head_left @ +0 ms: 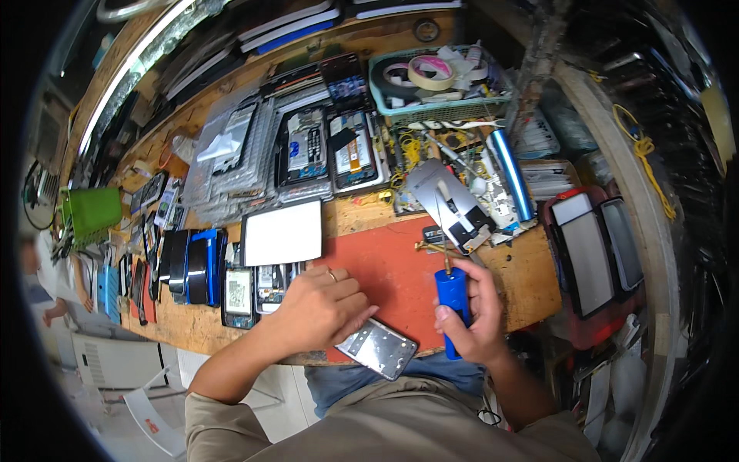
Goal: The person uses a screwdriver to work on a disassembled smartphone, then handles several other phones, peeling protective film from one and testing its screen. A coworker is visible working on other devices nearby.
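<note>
The L hand [327, 308] is curled up, w/ a ring on 1 finger. It's at the top L end of a gray phone shell [379, 350]. Its fingers hide that bit, so I can't tell if they pinch the shell or just rest there. The shell lies aslant at the near edge of the red mat [385, 262], w/ its low end out past the mat, nr the person's lap.

The R hand [476, 312] is shut tight on a blue tool [452, 300], w/ the thumb on the side facing the shell. The tool stands up, w/ its thin metal rod pointing away from the person. The rod shows in front of a gray plate [459, 203]. The tool & the shell are apart, w/ red mat btwn them.

L of the mat is a white board [282, 233] w/ a dark edge, & a row of blue cases [202, 266] is further L. At the back are open phones [302, 146] & a green basket [446, 110] full of stuff, incl. a tape roll [431, 71]. A shiny blue tube [512, 173] is on the R, nr the plate. All this is on a wood table [535, 273].
</note>
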Tool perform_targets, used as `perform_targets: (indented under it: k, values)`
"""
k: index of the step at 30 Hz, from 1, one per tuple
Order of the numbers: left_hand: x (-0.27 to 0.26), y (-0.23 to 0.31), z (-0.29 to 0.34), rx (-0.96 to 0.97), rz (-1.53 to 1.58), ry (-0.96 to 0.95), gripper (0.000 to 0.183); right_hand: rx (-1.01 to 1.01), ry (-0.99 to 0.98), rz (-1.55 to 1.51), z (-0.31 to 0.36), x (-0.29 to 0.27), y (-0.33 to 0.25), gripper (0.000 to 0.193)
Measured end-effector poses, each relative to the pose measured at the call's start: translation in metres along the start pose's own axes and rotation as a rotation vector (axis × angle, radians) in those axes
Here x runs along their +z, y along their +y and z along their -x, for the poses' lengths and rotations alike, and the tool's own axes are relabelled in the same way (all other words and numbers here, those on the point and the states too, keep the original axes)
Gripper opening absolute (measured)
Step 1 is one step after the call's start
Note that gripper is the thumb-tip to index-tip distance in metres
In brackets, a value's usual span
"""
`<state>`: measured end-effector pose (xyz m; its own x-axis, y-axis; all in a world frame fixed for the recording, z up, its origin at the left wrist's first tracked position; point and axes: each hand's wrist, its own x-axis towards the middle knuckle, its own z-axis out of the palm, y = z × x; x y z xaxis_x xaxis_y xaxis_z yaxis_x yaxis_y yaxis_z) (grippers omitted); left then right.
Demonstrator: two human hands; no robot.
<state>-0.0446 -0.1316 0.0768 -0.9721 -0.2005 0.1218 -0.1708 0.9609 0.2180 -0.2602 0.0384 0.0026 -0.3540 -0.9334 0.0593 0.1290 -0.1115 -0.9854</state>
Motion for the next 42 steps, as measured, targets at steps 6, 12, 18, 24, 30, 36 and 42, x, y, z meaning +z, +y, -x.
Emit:
perform_targets:
  k: [6,12,18,24,30,36,42]
  values:
    - [0.010,0.025,0.020,0.043,0.085,-0.026,0.049,0.054,-0.068,0.051,-0.006,0.002,-0.003,0.063]
    - [0.014,0.046,0.024,0.093,-0.029,-0.173,0.051,0.042,0.000,0.006,-0.003,0.005,-0.001,0.061]
    - [-0.023,0.081,0.039,0.155,0.027,0.236,0.013,0.015,0.036,0.030,-0.004,0.010,-0.001,0.061]
    - [-0.003,0.063,0.044,0.264,-0.061,0.490,0.014,0.000,0.015,0.110,-0.005,0.008,0.000,0.063]
    - [0.018,0.060,0.055,-0.302,0.402,0.771,0.016,-0.002,0.042,0.085,-0.005,0.012,-0.001,0.065]
    - [0.064,0.085,0.043,-1.014,1.540,1.144,0.032,0.145,0.112,-0.061,0.011,0.005,-0.011,0.065]
    - [0.066,0.098,0.087,-1.151,1.723,0.920,0.029,0.258,0.044,-0.077,0.039,-0.016,-0.015,0.062]
